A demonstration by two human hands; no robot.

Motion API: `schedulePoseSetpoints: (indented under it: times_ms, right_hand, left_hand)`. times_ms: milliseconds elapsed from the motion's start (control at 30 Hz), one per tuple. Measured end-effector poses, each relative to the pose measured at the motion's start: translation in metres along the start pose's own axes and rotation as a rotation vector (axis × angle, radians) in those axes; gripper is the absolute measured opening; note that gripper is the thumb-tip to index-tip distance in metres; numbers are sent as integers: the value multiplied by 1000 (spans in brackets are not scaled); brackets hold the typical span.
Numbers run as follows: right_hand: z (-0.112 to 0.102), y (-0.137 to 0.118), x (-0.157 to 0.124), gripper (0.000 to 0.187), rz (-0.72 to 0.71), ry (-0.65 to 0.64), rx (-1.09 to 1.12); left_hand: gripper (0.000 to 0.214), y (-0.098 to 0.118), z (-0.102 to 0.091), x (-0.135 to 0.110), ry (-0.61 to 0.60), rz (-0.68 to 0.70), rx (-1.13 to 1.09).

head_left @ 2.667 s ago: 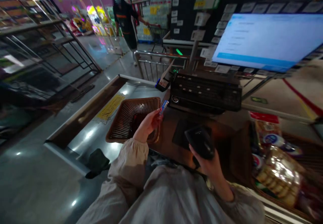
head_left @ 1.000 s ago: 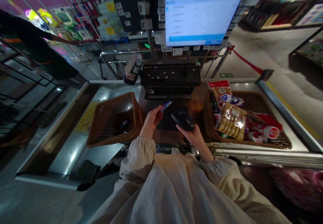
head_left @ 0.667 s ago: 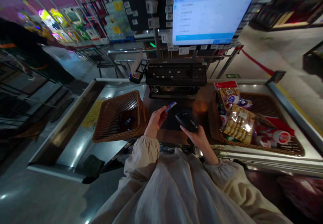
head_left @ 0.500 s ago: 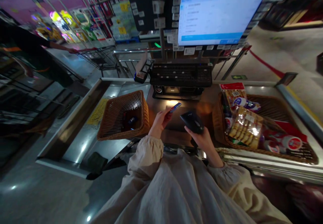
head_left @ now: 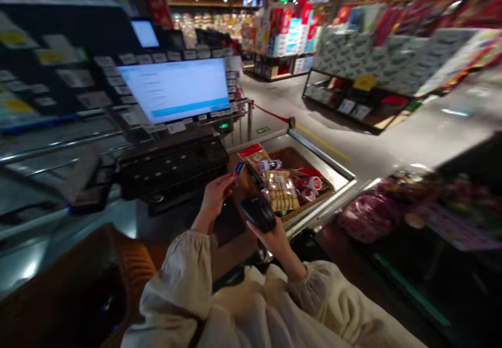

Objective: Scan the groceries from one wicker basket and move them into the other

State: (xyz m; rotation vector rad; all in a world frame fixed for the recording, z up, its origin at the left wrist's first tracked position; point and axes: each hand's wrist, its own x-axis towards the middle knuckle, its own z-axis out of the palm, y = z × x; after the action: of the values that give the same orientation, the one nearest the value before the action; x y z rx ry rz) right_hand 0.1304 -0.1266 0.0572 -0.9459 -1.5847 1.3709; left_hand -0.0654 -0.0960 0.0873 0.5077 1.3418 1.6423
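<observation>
A small blue packet (head_left: 239, 168) with a pale edge is pinched in the fingertips of my left hand (head_left: 215, 199). My right hand (head_left: 276, 238) is wrapped around a black handheld barcode scanner (head_left: 258, 213), its front end pointing up and left toward the packet. The two do not touch. Just beyond the scanner lies a wicker basket (head_left: 289, 155) full of goods. In it are a clear pack of pale biscuits (head_left: 280, 188), a red-topped snack bag (head_left: 254, 154) and red containers with white lids (head_left: 314, 183). The packet's print is too blurred to read.
A lit monitor (head_left: 180, 90) stands behind a black keyboard (head_left: 172, 162) on the counter. Another wicker basket (head_left: 135, 256), with dark contents, is at lower left. The metal counter edge (head_left: 325, 146) runs along the right. Pink bagged goods (head_left: 368, 217) stand beyond it.
My view has swung to the right, so the monitor and baskets appear farther left. Both hands still hold the packet and the scanner.
</observation>
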Motion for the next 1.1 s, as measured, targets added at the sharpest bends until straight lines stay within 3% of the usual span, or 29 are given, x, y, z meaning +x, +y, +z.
schedulePoseSetpoints:
  times_ms: [200,333,500,633,733,833,967,1100]
  right_hand:
    - [-41,-1,-8,22,-20,277,-9]
    - [-63,-1,-17,19,-11,401,-44]
    - [-78,-2,-23,21,48,503,-76]
    - [-77,-2,-20,20,29,516,-65]
    - [-71,-2,-13,21,-7,508,-28]
    - [-60,-3,-3,25,9,467,6]
    - [-34,-2,12,35,50,367,23]
    - [4,1,20,38,86,146,-11]
  left_hand:
    - [27,-31,110,34,-302,190,324]
    - [22,-68,162,35,-456,387,623]
    - [22,-113,183,35,-508,530,797]
    - [10,-119,177,32,-551,686,1041]
    - [13,-97,156,25,-524,784,1218]
    - [23,-61,111,14,-312,859,1214]
    - [24,-13,15,-9,92,881,1191]
    - [24,22,-105,-49,500,782,1268]
